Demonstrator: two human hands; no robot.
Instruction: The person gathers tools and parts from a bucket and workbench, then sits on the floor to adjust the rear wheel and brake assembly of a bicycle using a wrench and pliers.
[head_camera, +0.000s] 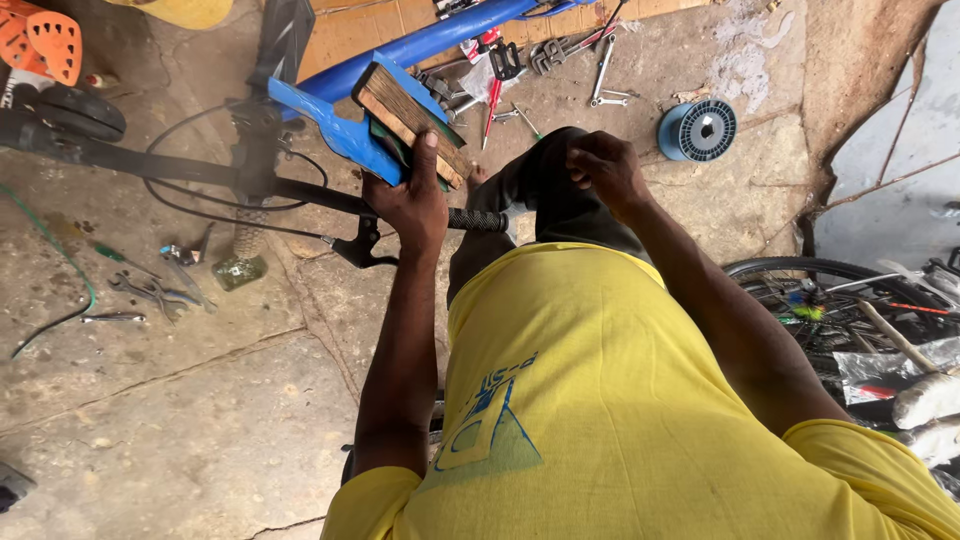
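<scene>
Head view: left hand (415, 205) grips a wooden block (410, 122); right hand (605, 170) seems curled shut, its palm hidden.

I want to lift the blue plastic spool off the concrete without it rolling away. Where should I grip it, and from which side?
Probably from above. The blue plastic spool lies flat on the concrete floor, its round flange and centre hole facing up. A hand could span that top flange, fingers pinching opposite points of the rim. Its surroundings look open; the wrenches lie apart to its left.

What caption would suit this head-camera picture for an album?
Left hand holds a wooden block against a blue bicycle frame; right hand rests on a knee.
</scene>
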